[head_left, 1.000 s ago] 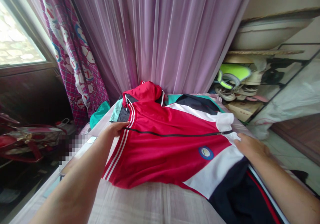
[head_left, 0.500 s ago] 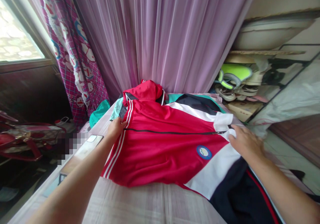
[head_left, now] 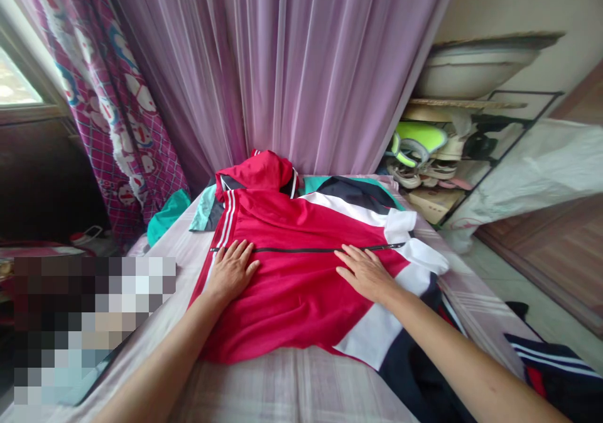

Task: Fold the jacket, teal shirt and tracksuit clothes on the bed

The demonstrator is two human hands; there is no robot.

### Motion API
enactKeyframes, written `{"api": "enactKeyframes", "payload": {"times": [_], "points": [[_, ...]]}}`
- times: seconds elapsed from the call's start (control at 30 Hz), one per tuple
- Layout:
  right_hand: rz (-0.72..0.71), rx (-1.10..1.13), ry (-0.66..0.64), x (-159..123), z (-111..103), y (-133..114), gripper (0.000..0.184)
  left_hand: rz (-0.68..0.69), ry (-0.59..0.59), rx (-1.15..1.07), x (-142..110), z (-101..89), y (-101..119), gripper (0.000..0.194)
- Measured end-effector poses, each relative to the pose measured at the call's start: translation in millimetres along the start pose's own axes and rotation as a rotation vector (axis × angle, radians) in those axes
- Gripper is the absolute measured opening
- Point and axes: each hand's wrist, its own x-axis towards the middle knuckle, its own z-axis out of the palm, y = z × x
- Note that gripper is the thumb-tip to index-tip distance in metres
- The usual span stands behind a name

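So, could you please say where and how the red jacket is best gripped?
Probably by its striped hem from the left and white collar from the right: the red jacket lies spread sideways, nearly flat, with those edges at opposite ends.

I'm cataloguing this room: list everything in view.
jacket: 1, red-white-dark, on sheet
sheet: 1, pale, below
bundled garment: 1, red, behind jacket
teal cloth: several patches, teal, left and back
striped cloth: 1, dark, lower right
lilac curtain: 1, lilac, behind
patterned curtain: 1, purple, left
window: 1, bright, left
basin: 1, whitish, upper right
visor-like item: 1, lime, below basin
shoes: several, whitish, right
box: 1, tan, below shoes
plastic sheeting: 1, whitish, right
left hand: 1, bare, on jacket's hem end
right hand: 1, bare, on jacket
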Motion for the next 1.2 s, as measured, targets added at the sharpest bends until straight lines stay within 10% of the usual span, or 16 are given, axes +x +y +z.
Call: {"api": "enactKeyframes", "payload": {"times": [0.3, 0.53, 0.63, 0.8, 1.03, 1.2], "points": [[0.149, 0.021, 0.082, 120, -76, -9, 0.048, -0.007, 0.093, -0.016, 0, 10.5, -8, 0.051], [0.180, -0.022, -0.127, 218, -57, -19, 0.047, 0.026, 0.167, -0.036, -3, 23.0, -12, 0.055], [0.322, -0.045, -0.025, 236, -51, -16, 0.037, 0.035, 0.174, -0.040, -4, 23.3, -11, 0.057], [0.516, 0.039, 0.147, 249, -33, -8, 0.040, 0.025, 0.171, -0.028, -6, 21.6, -7, 0.059], [0.285, 0.090, 0.155, 229, -4, -19, 0.051, 0.013, 0.152, -0.010, -5, 16.9, -5, 0.058], [-0.046, 0.077, 0.291, 153, -5, -43, 0.054, 0.002, 0.126, -0.023, -3, 12.4, -3, 0.057]]}}
